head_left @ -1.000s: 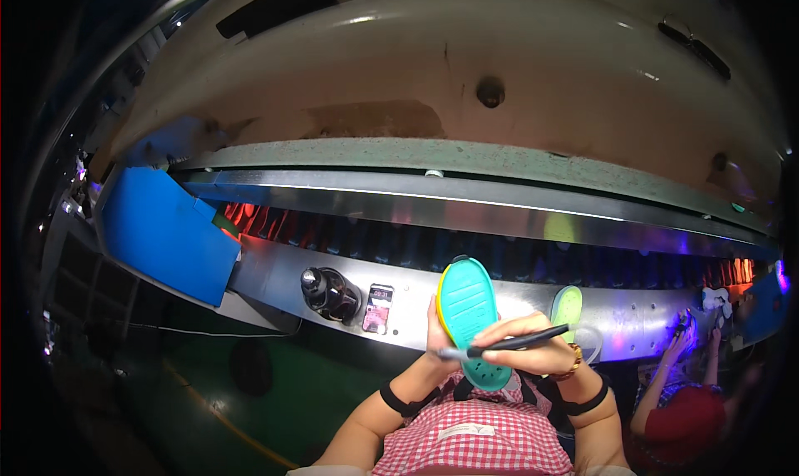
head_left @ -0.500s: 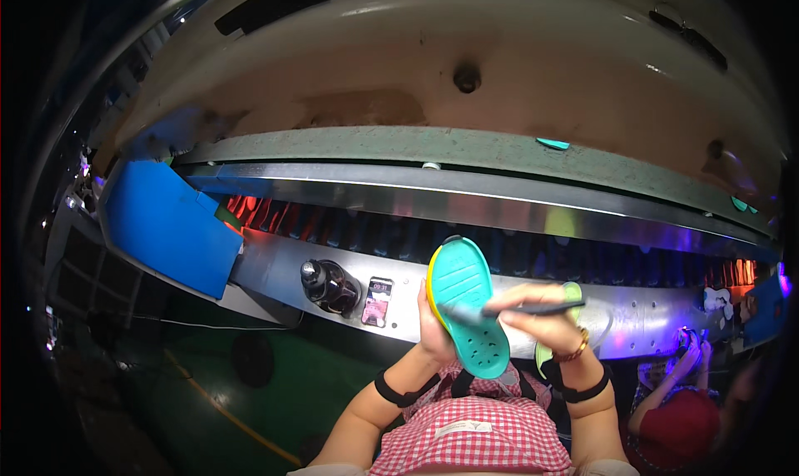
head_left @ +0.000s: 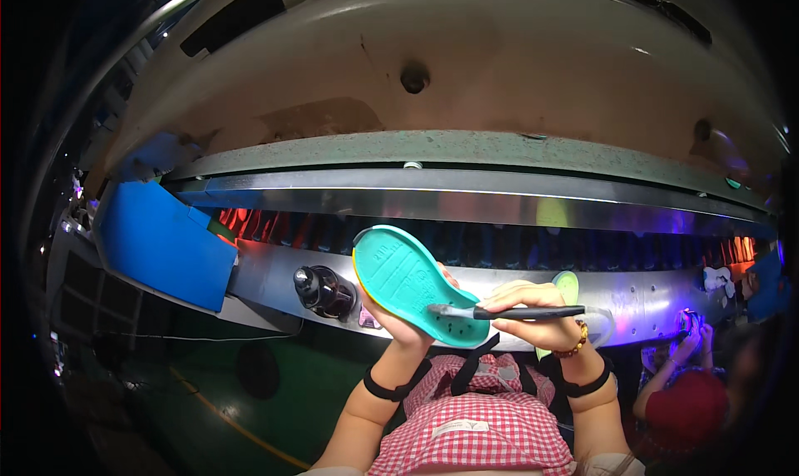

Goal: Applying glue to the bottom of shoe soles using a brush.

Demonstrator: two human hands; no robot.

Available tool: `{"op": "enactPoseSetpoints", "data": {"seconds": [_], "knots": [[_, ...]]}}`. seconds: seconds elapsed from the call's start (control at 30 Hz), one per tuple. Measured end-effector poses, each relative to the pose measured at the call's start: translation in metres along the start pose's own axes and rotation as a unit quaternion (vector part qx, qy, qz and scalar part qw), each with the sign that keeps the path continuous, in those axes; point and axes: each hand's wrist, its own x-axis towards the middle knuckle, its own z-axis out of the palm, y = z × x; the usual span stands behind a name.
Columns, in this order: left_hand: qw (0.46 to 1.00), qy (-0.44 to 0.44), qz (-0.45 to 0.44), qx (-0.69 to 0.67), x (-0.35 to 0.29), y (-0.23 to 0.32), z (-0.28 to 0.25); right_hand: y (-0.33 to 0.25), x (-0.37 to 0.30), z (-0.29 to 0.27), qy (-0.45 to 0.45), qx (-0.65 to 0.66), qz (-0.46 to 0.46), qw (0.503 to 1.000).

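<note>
A turquoise shoe sole point(head_left: 399, 268) with a yellow rim along one side is in my left hand point(head_left: 401, 324), whose fingers wrap under and behind it. Its rounded end points up and to the left; the end with small holes faces my right hand. Between the fingers of my right hand point(head_left: 541, 334) is a brush point(head_left: 553, 312) with a black handle. The bristles lie against the sole, or just over it, close to the holes. Beyond my right hand, a yellow-green sole point(head_left: 567, 285) rests on the metal ledge point(head_left: 641, 309).
A dark bottle point(head_left: 325, 291) and a partly covered phone point(head_left: 369, 318) sit on the ledge left of my hands. Behind runs a metal rail point(head_left: 466, 195) over a dark slot glowing red at both ends. A blue panel point(head_left: 166, 243) stands left; a co-worker in red point(head_left: 687, 409) is at right.
The sole has swung left and tilted, its rounded end now farther left. The brush tip has shifted from the sole's middle toward the holed end. My left hand now hides much of the phone.
</note>
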Motion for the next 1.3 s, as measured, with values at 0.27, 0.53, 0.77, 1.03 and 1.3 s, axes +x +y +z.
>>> {"op": "enactPoseSetpoints", "data": {"seconds": [0.27,0.53,0.77,1.03,1.3], "knots": [[0.998,0.014,0.031,0.044,0.002,0.013,-0.003,0.012,-0.017,-0.005,0.032,-0.033,-0.008,0.999],[1.000,0.010,-0.019,-0.011,0.004,0.015,0.002,0.023,-0.017,0.003,0.017,0.259,0.107,0.960],[0.994,0.017,-0.106,0.011,-0.015,-0.001,-0.015,0.010,-0.015,0.017,0.020,0.218,0.163,0.962],[0.964,-0.099,-0.223,0.102,0.002,0.022,-0.011,0.005,-0.002,-0.001,-0.123,0.020,-0.052,0.991],[0.900,-0.087,-0.380,0.195,0.013,0.030,-0.004,-0.002,0.005,-0.005,-0.196,0.008,-0.026,0.980]]}}
